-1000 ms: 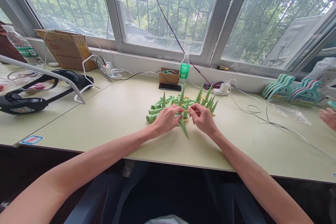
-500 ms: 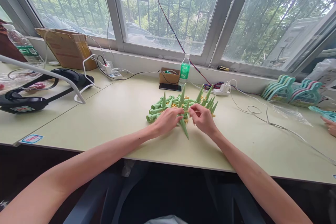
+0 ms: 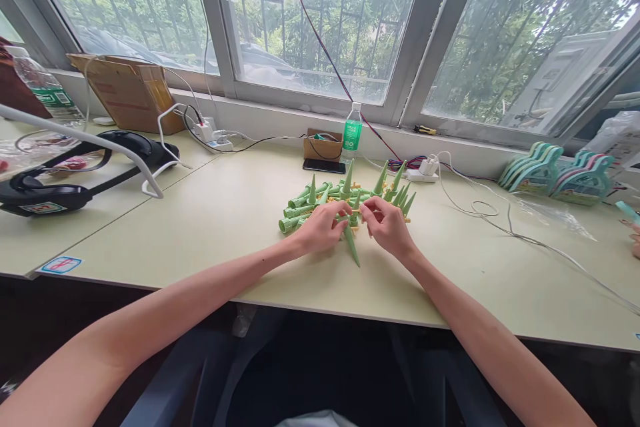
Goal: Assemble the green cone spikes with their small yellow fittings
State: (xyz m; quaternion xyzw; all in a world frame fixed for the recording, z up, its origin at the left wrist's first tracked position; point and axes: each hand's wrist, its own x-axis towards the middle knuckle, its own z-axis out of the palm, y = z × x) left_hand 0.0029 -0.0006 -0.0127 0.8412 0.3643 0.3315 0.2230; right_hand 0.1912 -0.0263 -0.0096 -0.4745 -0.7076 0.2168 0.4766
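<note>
Low over a pile of green plastic parts (image 3: pixel 295 221), both my hands meet at the middle of the table. Thumb and forefinger of my right hand (image 3: pixel 389 223) pinch a small yellow peg (image 3: pixel 356 211) that points left. My left hand (image 3: pixel 323 225) is just left of the peg, its thumb and forefinger apart; the fingertips are close to the peg, and I cannot tell whether they touch it. Below them a green cone-shaped spike (image 3: pixel 352 248) lies pointing toward me. More green cones (image 3: pixel 349 180) stand upright among short green tubes and yellow pieces.
Behind the pile are a phone (image 3: pixel 324 166), a small cardboard box (image 3: pixel 325 147) and a green-labelled bottle (image 3: pixel 353 130). A black headset (image 3: pixel 50 190) lies left. White cables (image 3: pixel 510 230) cross the right side, near teal hangers (image 3: pixel 533 170). Another person's hand (image 3: pixel 635 240) shows at the right edge.
My left thumb and forefinger have spread apart, and the hand has shifted slightly. My right hand is nearly still. At the right edge, the other person's hand and teal piece have moved.
</note>
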